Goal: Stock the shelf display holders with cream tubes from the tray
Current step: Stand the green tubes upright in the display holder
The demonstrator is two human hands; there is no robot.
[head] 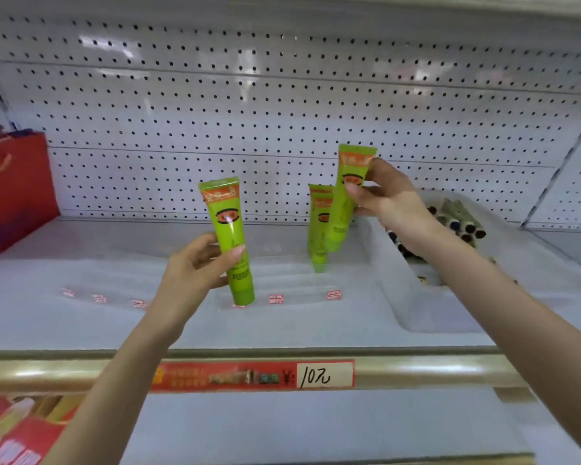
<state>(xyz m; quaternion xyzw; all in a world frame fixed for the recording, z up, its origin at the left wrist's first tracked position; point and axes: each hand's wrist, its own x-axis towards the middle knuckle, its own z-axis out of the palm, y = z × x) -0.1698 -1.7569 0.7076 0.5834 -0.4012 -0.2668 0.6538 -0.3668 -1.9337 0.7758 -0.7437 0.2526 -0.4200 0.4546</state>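
Note:
My left hand (195, 266) holds a green cream tube (230, 239) upright, cap down, its cap at the front row of a clear display holder (282, 280) on the shelf. My right hand (386, 199) pinches a second green tube (348, 193), cap down and raised above the holder's back right. Behind it a third green tube (318, 226) stands cap down in the holder. A clear plastic tray (430, 310) to the right holds several tubes (457, 226) with dark caps.
A white pegboard (282, 112) backs the shelf. A red gift bag (14, 193) stands at the left. Small red labels (275, 299) mark the holder fronts. The shelf rail carries a red price tag (255, 375) reading 10. Red packages (10, 431) lie on the shelf below.

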